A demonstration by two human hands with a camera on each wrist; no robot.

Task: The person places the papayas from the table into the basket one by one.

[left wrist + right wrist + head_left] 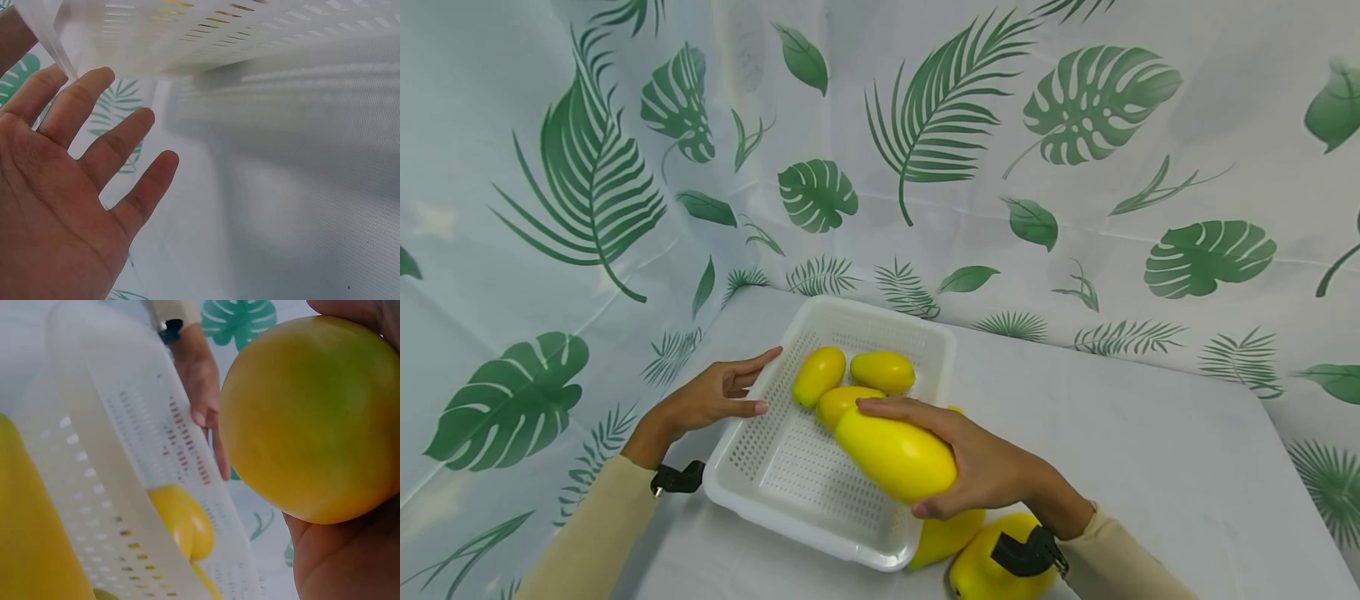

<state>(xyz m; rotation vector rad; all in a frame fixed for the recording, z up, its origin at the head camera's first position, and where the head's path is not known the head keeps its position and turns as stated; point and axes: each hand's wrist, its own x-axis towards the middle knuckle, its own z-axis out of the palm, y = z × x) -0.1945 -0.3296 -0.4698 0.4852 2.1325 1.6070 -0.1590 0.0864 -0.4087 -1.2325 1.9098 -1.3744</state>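
A white perforated plastic basket (741,508) stands in the middle of the head view. Inside it, towards the far end, lie a yellow mango (819,375), another mango (883,372) and a third mango (842,404), partly covered. My right hand (992,458) grips a larger yellow mango (895,454) above the basket's right side; its rounded, greenish end shows in the right wrist view. At the basket's left rim is my left hand (711,396), thumb by the rim, its fingers spread along the outside wall in the left wrist view.
Outside the basket's near right corner lie a yellow fruit (947,537) and another yellow fruit (1003,558), both partly hidden by my right arm. A white cloth with green leaf prints (940,108) hangs behind and to the left of the white table (1120,450).
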